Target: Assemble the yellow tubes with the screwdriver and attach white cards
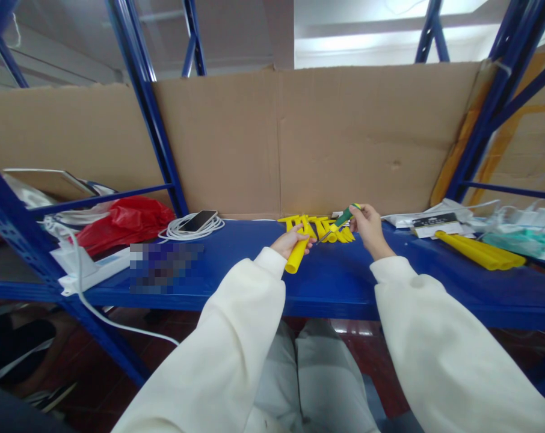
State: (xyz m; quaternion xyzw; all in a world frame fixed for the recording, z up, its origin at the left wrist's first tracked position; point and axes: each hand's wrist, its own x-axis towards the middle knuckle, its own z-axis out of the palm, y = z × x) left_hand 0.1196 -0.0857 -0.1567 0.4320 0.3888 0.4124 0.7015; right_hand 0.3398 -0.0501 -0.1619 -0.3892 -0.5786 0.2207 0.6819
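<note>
My left hand (290, 242) is closed round a yellow tube (296, 258), whose wide end points down toward me. In my right hand (367, 225) is a screwdriver (343, 219) with a green and yellow handle. Its thin shaft slants down to the left, and the tip is close to the yellow tube; whether they touch I cannot tell. Behind both hands, a row of several yellow plastic pieces (331, 234) lies on the blue shelf (249, 264), partly hidden by the left hand and the tube.
Left on the shelf lie a phone (199, 221) on a coiled white cable (175, 228), a red plastic bag (123, 222) and a white power strip (105, 270). To the right are yellow tubes (484, 249) and a black-and-white box (437, 225). Cardboard (344, 138) stands behind; blue posts (150, 114) flank it.
</note>
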